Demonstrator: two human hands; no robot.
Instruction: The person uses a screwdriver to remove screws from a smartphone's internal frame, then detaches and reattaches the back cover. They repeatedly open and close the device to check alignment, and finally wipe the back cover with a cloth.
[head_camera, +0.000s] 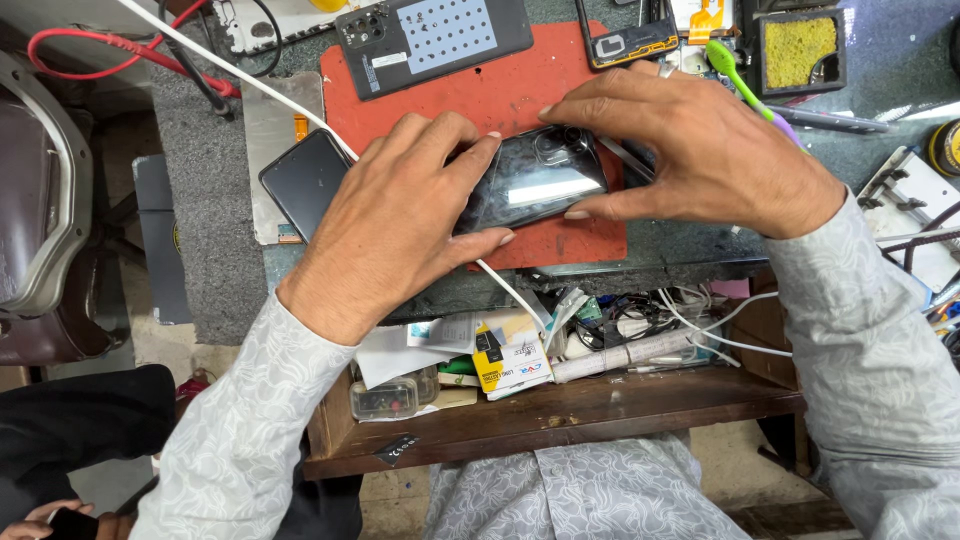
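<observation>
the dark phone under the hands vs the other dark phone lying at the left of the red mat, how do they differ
The phone under the hands lies on the red mat; the phone at the left lies off it, on a grey sheet. The left hand and right hand press the first; the second is untouched. The first shows camera rings, the second a plain face. Both are dark and glossy.

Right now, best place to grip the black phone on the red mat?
By its two long edges, from above. The black phone lies flat, glossy back up, on the red mat; the left hand and right hand already pinch its ends.
</observation>
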